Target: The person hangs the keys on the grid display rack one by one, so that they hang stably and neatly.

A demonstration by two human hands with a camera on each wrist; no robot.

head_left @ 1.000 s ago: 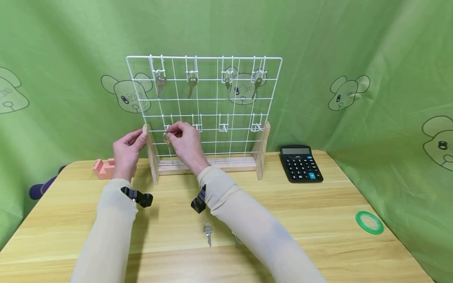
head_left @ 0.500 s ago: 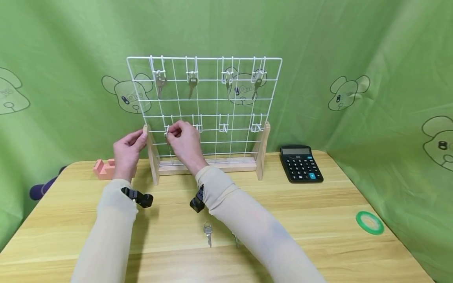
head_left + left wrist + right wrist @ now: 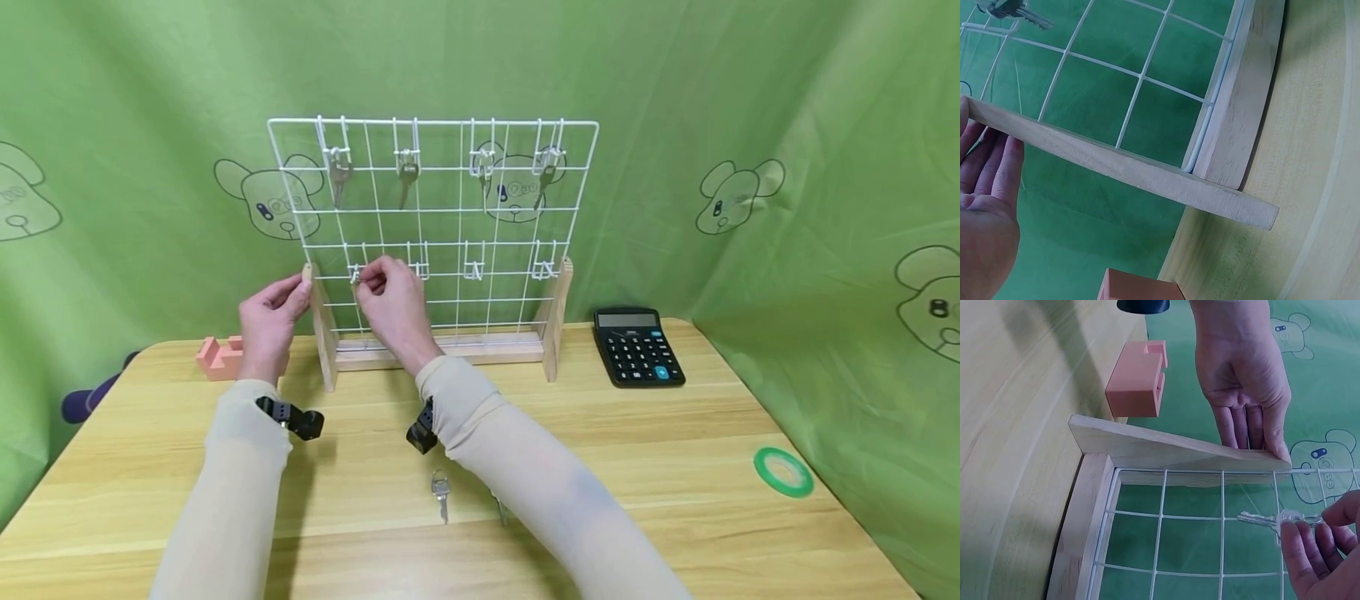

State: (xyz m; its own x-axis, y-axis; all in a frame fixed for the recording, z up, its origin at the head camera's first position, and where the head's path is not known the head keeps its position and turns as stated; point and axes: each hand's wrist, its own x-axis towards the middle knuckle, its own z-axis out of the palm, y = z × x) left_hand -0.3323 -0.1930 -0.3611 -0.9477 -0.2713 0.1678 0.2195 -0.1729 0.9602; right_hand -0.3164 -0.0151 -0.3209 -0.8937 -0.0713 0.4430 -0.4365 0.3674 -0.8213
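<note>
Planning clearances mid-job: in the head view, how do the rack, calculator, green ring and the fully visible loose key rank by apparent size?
Largest to smallest:
1. Rack
2. Calculator
3. Green ring
4. Loose key, smallest though nearer the camera than the rack.

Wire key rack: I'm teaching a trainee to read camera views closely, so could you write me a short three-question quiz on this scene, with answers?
1. Multiple choice: what does the left hand pinch?
A) A calculator
B) The wooden upright at the left side of the rack
C) A green ring

2. True or false: in the head view, only two keys hang from the rack's top row of hooks.

3. Short answer: what does the right hand hold?

Key
1. B
2. False; four hang there.
3. A silver key, seen clearly in the right wrist view.
</note>
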